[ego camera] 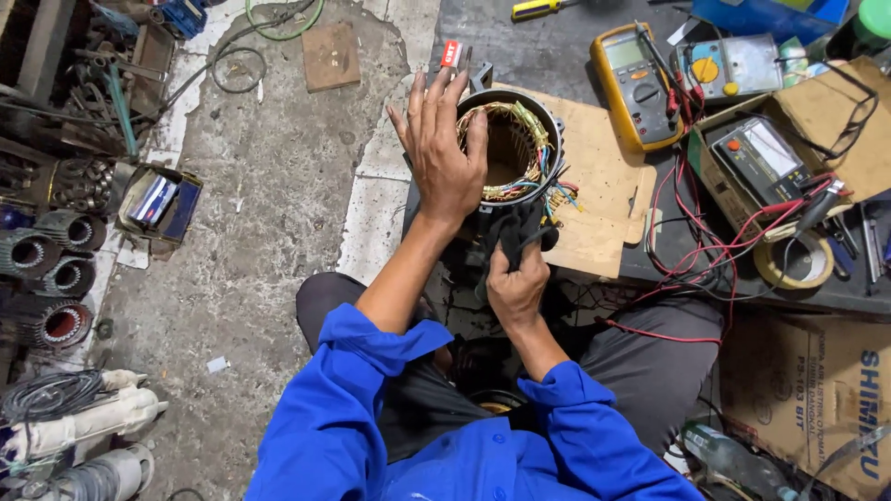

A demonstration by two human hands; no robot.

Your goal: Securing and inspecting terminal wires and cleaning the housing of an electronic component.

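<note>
Person seated low at the edge of a dark bench [557, 56], blue sleeves, knees under the work; stator [509, 148] stands on end on a cardboard sheet [603, 176], bore facing up, so the copper windings and coloured leads are open to view from above.

Left hand [444, 153]: fingers spread and flat, palm laid against the left rim of the stator; reads as a steadying hold, keeping the round housing from rolling or tipping; nothing pinched in it.

Right hand [516, 288]: closed in a fist around a black cloth [518, 232], which bunches up against the near side of the stator below the leads; whether the cloth also wraps a tool I cannot tell, since the folds hide it.

Cardboard probably there to spare the bench and catch debris; it sits between the stator and the instruments.

Instruments kept within arm's reach to the right: yellow meter [636, 83] just beyond the cardboard; second meter [733, 65] behind it; a third tester [761, 158] resting in an open carton; red leads [705, 250] trailing toward the person's lap; tape roll [794, 263] at the bench edge.

Floor at left: concrete, with more stators [46, 269] lined up along the wall, well apart from the work.
</note>
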